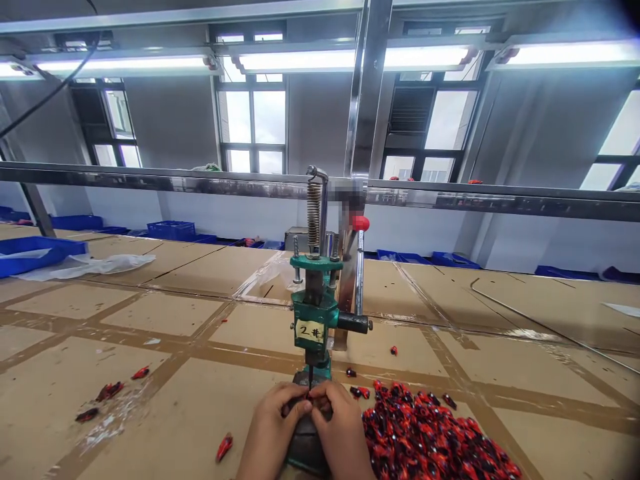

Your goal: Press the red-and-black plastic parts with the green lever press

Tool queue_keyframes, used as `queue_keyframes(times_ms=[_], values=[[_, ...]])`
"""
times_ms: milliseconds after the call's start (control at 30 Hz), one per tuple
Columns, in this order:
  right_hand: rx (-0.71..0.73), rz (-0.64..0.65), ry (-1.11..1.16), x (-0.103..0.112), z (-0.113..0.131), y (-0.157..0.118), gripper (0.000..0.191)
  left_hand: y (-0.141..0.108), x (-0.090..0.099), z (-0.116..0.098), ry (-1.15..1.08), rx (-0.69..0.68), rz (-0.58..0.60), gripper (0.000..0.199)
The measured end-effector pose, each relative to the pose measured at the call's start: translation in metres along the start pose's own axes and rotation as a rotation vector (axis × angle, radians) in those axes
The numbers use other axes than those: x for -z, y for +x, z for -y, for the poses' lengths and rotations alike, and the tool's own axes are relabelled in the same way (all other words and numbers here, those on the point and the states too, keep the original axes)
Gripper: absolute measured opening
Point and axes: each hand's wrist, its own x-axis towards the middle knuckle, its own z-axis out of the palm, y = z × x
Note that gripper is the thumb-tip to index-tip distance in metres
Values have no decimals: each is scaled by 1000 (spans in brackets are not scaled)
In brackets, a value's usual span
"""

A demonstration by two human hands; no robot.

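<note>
We look down on a long workbench [165, 313] covered in cardboard sheets joined with brown tape. Overhead hang fluorescent tube lights [295, 61], and tall windows [253, 120] line the far wall. A steel rail [150, 177] crosses our view above the bench. Blue plastic crates [173, 231] stand along the far side, and at the left a blue tray [35, 255] sits beside a crumpled plastic sheet [90, 265].

Straight ahead of us stands a green bench press [313, 313] on a dark base [305, 453]. It carries a coil spring [313, 213], a black side handle [354, 323], a steel rod topped by a red knob [360, 223] and a paper label [309, 331] marked "2#" (handwritten, by the look of it). A heap of small red-and-black pieces [430, 433] lies just right of the base, and loose pieces are strewn over the cardboard, one [224, 447] near our left wrist and others [110, 391] farther left.

Our left hand [273, 427] and right hand [337, 420] are together in front of the press, fingertips meeting around a small red piece [306, 395] directly below the press's thin pin [309, 377]. Our fingers hide most of that piece, so we cannot make out its shape.
</note>
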Motion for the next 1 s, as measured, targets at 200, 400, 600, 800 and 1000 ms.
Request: queue_keyframes(times_ms=[200,400,600,800,1000], values=[[-51,4,24,6,0,2,20,3,5,-13,114,56,128,27],[-19,14,26,4,-2,0,17,6,8,-19,131,-43,181,20],[-160,-357,135,80,33,15,28,5,0,14,220,-70,70,28],[-91,-515,587,162,114,137,32,14,0,31,213,-77,82,33],[-85,-230,639,149,187,227,42,8,1,15,186,-58,55,32]])
